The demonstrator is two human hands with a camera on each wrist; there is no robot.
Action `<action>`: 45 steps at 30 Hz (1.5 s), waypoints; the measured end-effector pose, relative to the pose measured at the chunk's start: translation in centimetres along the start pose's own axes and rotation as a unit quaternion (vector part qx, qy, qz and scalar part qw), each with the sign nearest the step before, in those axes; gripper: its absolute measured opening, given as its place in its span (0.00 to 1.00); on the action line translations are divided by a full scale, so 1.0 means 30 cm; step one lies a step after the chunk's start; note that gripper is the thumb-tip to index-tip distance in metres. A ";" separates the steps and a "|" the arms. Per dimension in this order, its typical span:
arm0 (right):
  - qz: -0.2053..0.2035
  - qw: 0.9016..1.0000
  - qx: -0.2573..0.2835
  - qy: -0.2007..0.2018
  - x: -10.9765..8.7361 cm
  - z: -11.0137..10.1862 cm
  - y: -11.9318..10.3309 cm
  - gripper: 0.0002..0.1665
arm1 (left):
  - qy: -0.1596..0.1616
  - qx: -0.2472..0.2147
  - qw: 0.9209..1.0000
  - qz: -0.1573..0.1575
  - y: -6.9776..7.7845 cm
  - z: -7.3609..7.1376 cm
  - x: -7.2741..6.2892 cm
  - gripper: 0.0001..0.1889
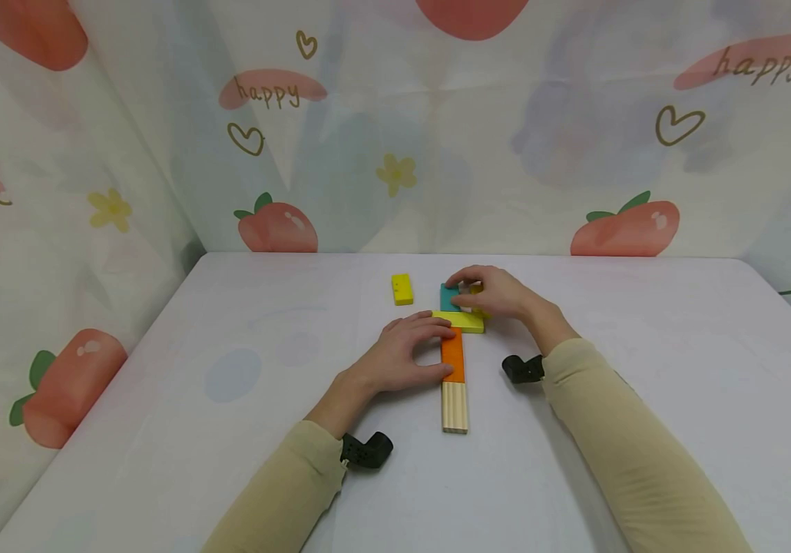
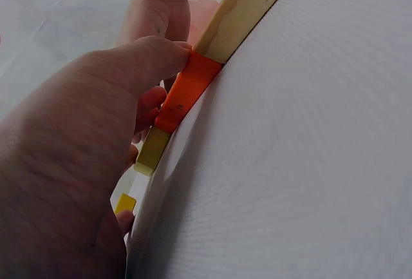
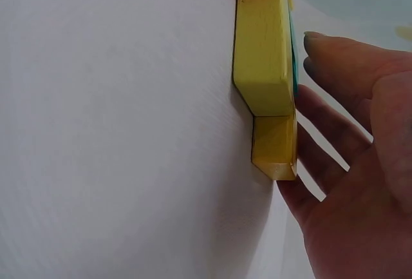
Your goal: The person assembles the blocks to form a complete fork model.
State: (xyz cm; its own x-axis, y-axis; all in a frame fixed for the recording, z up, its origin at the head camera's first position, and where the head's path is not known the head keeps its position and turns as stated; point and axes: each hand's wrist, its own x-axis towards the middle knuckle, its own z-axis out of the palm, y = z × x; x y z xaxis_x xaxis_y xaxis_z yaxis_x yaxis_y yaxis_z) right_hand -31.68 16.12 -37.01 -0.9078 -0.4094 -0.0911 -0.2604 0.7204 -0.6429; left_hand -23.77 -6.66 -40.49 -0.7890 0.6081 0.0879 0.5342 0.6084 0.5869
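Note:
A plain wooden block, an orange block and a crosswise lime-yellow block lie joined on the table, with a teal block beyond them. My left hand rests from the left, its thumb touching the orange block and fingertips reaching the lime-yellow one. My right hand is over the teal block, thumb and index finger at its edges. In the right wrist view, those fingertips look slightly apart from the blocks. A deeper yellow block sits under the right hand's other fingers, mostly hidden in the head view.
A loose yellow block lies to the left of the teal block. The white table meets a printed cloth backdrop at its far edge. Small black cameras sit at both wrists.

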 end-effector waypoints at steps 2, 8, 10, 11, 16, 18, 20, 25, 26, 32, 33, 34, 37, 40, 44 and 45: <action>0.002 1.000 0.003 0.001 -0.003 -0.002 0.001 0.25 | -0.001 0.000 1.000 0.000 0.001 0.001 0.000 0.26; 0.008 1.000 0.006 0.000 -0.011 -0.010 0.003 0.26 | -0.004 0.002 1.000 0.001 0.005 0.005 0.000 0.26; 0.007 1.000 0.009 0.001 -0.013 -0.012 0.003 0.26 | -0.004 0.002 1.000 0.002 0.006 0.007 0.000 0.26; 0.006 1.000 0.012 0.003 -0.012 -0.012 0.004 0.26 | -0.004 0.003 1.000 0.003 0.006 0.008 0.000 0.26; 0.001 1.000 0.012 0.012 -0.016 -0.015 -0.001 0.26 | -0.001 0.006 1.000 0.007 0.007 0.012 -0.002 0.26; 0.001 1.000 0.010 0.015 -0.018 -0.016 -0.004 0.26 | -0.001 0.005 1.000 0.007 0.008 0.013 -0.002 0.26; 0.002 1.000 0.010 0.018 -0.022 -0.016 -0.007 0.26 | 0.002 0.003 1.000 0.010 0.008 0.014 -0.002 0.26; 0.002 1.000 0.003 0.024 -0.032 -0.024 -0.014 0.27 | 0.019 -0.005 1.000 0.020 0.006 0.010 0.002 0.25; 0.000 1.000 0.001 0.026 -0.034 -0.026 -0.017 0.27 | 0.022 -0.005 1.000 0.021 0.005 0.008 0.002 0.25; -0.016 0.999 -0.004 0.036 -0.060 -0.042 -0.027 0.28 | 0.036 -0.007 0.999 0.022 0.003 -0.006 0.006 0.26; -0.019 0.999 -0.004 0.036 -0.065 -0.044 -0.028 0.28 | 0.040 -0.009 0.999 0.022 0.004 -0.009 0.006 0.26; -0.022 0.999 -0.004 0.036 -0.071 -0.045 -0.029 0.28 | 0.044 -0.010 0.999 0.024 0.003 -0.013 0.006 0.26; -0.030 0.999 -0.006 0.037 -0.087 -0.048 -0.034 0.28 | 0.057 -0.017 0.998 0.024 0.003 -0.026 0.003 0.26; -0.035 0.999 -0.009 0.036 -0.099 -0.047 -0.039 0.28 | 0.068 -0.024 0.997 0.016 -0.004 -0.039 0.004 0.26; -0.037 0.999 -0.014 0.030 -0.112 -0.041 -0.046 0.29 | 0.085 -0.041 0.995 0.008 -0.016 -0.056 0.009 0.26; -0.037 0.999 -0.015 0.027 -0.114 -0.037 -0.047 0.29 | 0.089 -0.045 0.995 0.006 -0.018 -0.060 0.011 0.26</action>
State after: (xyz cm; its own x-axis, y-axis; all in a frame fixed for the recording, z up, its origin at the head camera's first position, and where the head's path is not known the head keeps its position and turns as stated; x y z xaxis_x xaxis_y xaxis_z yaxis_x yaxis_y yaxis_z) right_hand -28.57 17.13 -34.93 -0.9018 -0.4321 -0.0025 -0.3365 0.7057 -0.6235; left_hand -24.87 -7.71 -39.33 -0.8285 0.5097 0.2318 0.5207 0.5492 0.6536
